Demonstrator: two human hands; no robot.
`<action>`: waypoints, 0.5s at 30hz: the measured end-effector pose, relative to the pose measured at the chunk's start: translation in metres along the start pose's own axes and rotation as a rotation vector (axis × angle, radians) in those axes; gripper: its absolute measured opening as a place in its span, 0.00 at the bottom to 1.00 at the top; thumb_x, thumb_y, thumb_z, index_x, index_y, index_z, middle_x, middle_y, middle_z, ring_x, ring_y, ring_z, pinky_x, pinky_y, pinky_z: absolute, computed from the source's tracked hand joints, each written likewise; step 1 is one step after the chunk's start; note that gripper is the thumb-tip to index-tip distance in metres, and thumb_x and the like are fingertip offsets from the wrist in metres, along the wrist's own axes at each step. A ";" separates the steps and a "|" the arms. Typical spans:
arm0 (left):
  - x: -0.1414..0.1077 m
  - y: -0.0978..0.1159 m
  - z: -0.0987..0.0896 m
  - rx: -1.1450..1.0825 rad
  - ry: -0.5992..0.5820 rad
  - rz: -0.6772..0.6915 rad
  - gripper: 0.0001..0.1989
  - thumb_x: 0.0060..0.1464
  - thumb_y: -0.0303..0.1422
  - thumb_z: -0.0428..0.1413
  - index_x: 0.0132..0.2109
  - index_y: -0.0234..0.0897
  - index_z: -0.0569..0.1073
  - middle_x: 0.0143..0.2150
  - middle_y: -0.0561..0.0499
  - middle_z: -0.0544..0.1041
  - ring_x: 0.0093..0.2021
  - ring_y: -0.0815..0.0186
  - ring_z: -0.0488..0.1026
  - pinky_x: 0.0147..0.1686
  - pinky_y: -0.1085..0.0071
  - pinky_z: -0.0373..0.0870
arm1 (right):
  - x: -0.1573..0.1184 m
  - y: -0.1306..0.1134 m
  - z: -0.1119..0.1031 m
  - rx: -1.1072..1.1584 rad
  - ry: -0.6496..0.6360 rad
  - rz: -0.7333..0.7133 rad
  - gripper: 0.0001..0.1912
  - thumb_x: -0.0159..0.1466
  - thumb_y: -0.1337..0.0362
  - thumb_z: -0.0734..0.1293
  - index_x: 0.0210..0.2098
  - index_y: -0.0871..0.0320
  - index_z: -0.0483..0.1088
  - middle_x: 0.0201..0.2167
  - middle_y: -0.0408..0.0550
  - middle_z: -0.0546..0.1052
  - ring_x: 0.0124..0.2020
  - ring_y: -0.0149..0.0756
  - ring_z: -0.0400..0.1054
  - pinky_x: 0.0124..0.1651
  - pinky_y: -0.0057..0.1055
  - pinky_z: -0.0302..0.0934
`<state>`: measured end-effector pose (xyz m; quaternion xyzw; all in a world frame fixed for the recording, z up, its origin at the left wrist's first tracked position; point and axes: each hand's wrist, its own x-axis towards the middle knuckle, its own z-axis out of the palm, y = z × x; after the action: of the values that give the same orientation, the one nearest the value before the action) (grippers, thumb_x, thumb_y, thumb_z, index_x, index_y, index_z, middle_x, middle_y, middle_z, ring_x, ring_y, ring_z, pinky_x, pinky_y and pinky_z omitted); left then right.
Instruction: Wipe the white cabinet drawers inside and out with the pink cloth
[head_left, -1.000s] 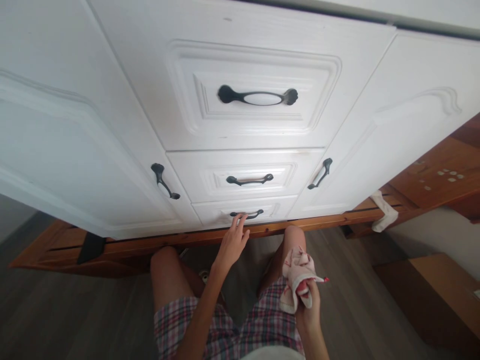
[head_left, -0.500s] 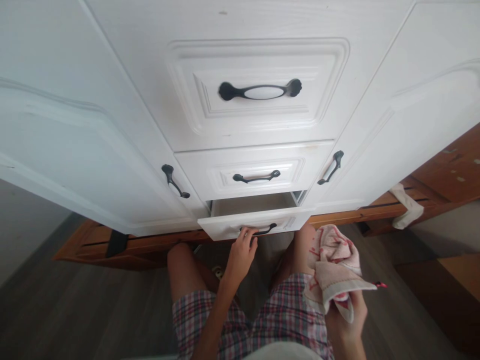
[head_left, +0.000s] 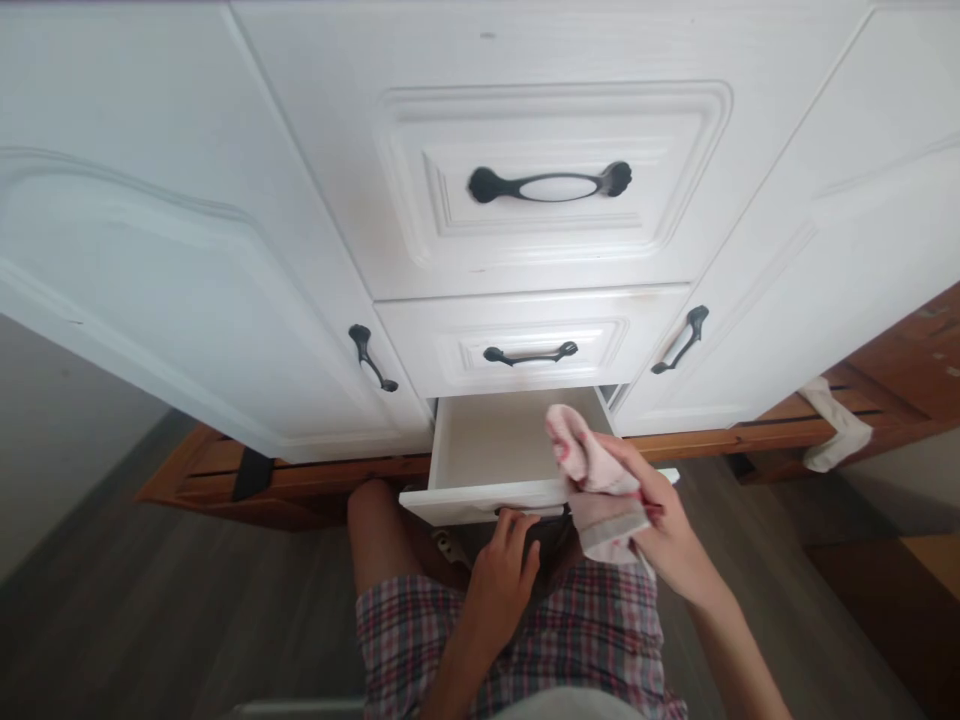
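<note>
The bottom drawer [head_left: 480,440] of a white cabinet stands pulled out, its pale inside in view. At its front, the fingers of my left hand [head_left: 506,565] are hooked over the dark drawer handle [head_left: 555,510], which they partly cover. My right hand [head_left: 664,525] grips a bunched pink-and-white towel [head_left: 589,460] with red marks. The towel is over the right part of the drawer front, its top just above the opening and a pale fold hanging below. Towel and hand hide the right end of the handle.
Above are two closed drawers with a large upper handle [head_left: 551,183] and a smaller middle handle [head_left: 531,354]. Side doors carry a left handle [head_left: 373,358] and a right handle [head_left: 681,340]. A white sock [head_left: 836,430] lies on the wooden ledge [head_left: 757,437]. At right stands a brown box [head_left: 885,590].
The bottom drawer has come further out toward me with my left hand at its handle. My right hand has brought the towel up and left, from beside my knee to the drawer front.
</note>
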<state>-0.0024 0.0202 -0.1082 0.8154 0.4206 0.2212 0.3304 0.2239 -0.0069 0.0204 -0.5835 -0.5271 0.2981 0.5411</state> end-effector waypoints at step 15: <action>-0.038 0.010 0.003 -0.015 -0.063 -0.090 0.18 0.73 0.30 0.49 0.62 0.48 0.75 0.63 0.44 0.77 0.56 0.54 0.82 0.58 0.53 0.81 | 0.192 0.059 0.132 -0.683 -0.975 -0.099 0.19 0.54 0.76 0.68 0.42 0.57 0.83 0.36 0.47 0.82 0.32 0.36 0.72 0.36 0.29 0.62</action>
<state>-0.0160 -0.0172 -0.1063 0.7997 0.4446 0.1834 0.3594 0.1711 0.2234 -0.0238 -0.4951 -0.8073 0.3196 0.0321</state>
